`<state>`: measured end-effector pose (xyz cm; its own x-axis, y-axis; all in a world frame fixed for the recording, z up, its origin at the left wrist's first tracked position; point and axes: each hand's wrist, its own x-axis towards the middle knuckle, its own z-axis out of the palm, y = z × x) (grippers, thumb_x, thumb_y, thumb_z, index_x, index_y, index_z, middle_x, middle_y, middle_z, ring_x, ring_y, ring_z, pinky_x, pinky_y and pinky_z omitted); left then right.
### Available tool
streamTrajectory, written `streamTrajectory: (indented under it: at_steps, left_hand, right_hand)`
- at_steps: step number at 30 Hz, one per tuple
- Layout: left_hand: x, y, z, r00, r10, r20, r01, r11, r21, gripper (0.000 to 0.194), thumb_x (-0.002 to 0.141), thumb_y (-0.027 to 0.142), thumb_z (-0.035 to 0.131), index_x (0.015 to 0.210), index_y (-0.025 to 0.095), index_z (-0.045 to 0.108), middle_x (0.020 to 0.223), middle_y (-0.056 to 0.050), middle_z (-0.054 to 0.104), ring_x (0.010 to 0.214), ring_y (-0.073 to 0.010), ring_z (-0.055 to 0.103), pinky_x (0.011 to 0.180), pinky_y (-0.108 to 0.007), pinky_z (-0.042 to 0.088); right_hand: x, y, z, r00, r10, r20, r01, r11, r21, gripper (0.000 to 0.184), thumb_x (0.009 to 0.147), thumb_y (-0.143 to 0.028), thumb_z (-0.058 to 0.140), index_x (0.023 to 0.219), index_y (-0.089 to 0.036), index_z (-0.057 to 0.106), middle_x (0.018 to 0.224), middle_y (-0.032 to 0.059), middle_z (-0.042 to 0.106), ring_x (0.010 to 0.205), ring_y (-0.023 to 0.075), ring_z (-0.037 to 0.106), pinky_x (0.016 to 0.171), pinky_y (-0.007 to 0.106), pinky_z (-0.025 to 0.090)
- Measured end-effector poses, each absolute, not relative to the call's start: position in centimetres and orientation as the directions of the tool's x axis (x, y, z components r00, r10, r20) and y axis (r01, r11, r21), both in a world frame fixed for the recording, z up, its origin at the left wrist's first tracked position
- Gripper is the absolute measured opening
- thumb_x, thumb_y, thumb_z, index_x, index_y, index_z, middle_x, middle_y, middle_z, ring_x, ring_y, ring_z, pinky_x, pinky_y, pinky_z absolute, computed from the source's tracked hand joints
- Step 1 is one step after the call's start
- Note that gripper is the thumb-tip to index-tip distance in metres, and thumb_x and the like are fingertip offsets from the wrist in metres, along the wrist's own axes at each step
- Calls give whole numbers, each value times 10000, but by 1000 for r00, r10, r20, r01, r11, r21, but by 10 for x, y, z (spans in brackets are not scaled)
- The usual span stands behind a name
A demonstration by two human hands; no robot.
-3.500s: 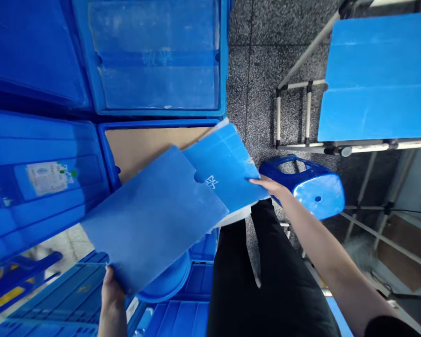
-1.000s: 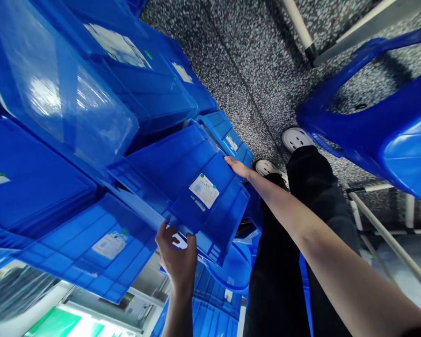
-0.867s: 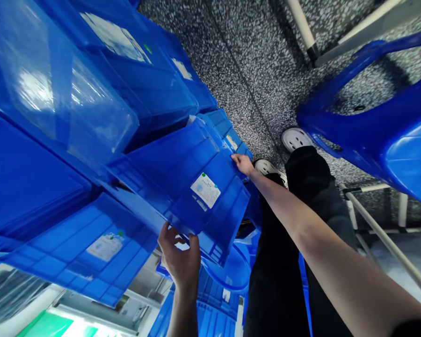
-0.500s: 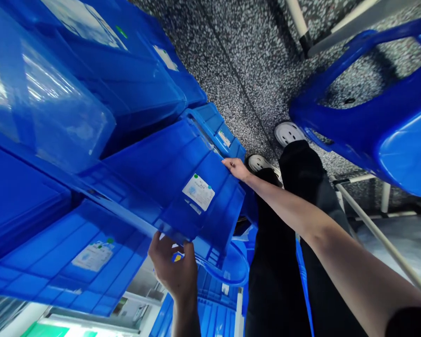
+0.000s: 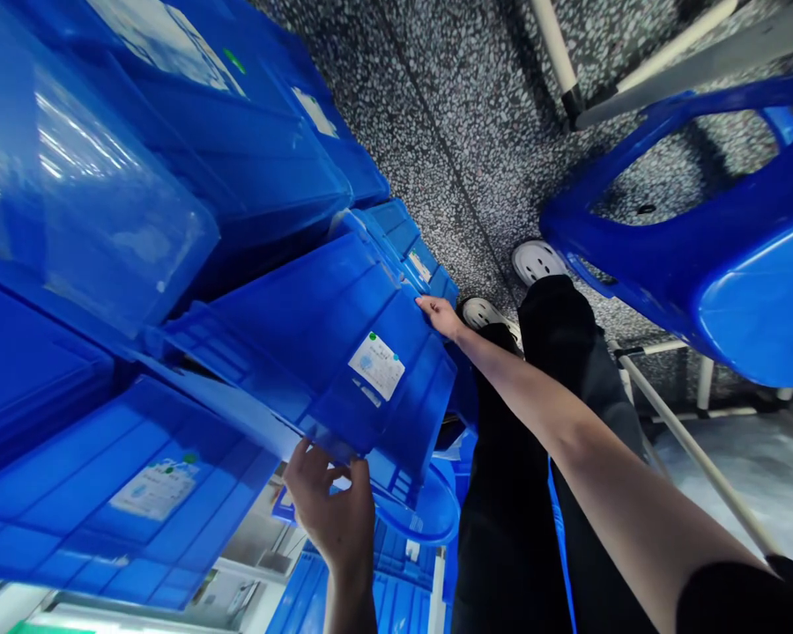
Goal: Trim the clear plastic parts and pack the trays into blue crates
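Note:
A blue plastic storage bin [image 5: 317,326] with ribbed sides and a white paper label [image 5: 376,365] sits tilted among other bins. My left hand [image 5: 330,497] has its fingers curled over the rim on the bin's near side, thumb bent against the edge. On the bin's opposite long edge, near the floor side, my right hand [image 5: 441,317] grips with closed fingers. A dark gap shows between this bin's rim and the pale blue edge beside it. The bin's inside is hidden from me.
Stacked blue bins [image 5: 238,132] fill the left, with another labelled bin [image 5: 132,493] at lower left. A blue plastic stool [image 5: 667,229] stands at right on the speckled floor [image 5: 449,114]. A pale tube frame [image 5: 693,449] is beside my legs.
The bin has shifted slightly, and a gap has opened between its rim and the adjoining edge. Both hands keep their grip. The view has moved a little.

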<state>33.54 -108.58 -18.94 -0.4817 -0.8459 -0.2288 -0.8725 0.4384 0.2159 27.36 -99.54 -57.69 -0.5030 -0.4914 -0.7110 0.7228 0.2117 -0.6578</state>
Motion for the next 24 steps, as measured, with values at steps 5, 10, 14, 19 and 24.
streamTrajectory:
  at_steps: [5,10,14,19,24]
  left_hand:
    - [331,-1079,-197,-441,-862,-250,-891,388,234,735,726,212,758,1434,187,565,1138,-71,706,892,-164,706,642,-232,546]
    - [323,-1075,-201,-411,-871,-271,-905,352,240,779,717,220,773,1465,193,557,1124,-55,710,923,-165,717,630,-206,525]
    - [323,-1074,-197,-389,-890,-239,-914,339,224,771,717,216,784,1459,198,572,1118,-57,717,911,-166,716,663,-227,548]
    - [327,-1076,-192,-367,-910,-196,-918,319,236,780,698,190,801,1449,209,591,1154,-71,722,981,-192,732,676,-231,550]
    - [326,-1080,-194,-374,-899,-229,-908,303,291,778,684,168,801,1432,204,588,1095,-41,703,944,-167,722,679,-219,553]
  right_hand:
    - [270,-990,-584,-436,-471,-767,662,409,-628,349,1079,-453,702,1274,-164,713,1259,94,727,1112,250,724,982,457,621]
    - [257,-981,-582,-348,-537,-769,649,454,-611,345,1071,-400,726,1327,-170,701,1332,110,708,1143,252,721,984,463,635]
    - [260,-998,-575,-323,-610,-723,697,364,-618,357,1069,-391,731,1338,-159,694,1304,103,717,1109,246,732,951,448,650]
    - [265,-973,-579,-316,-607,-729,793,252,-554,313,1085,-412,707,1247,-144,721,1199,69,740,1030,232,740,890,395,658]
    - [251,-911,-587,-342,-575,-743,843,163,-513,284,1099,-394,694,1215,-136,715,1099,60,750,884,171,736,800,344,656]
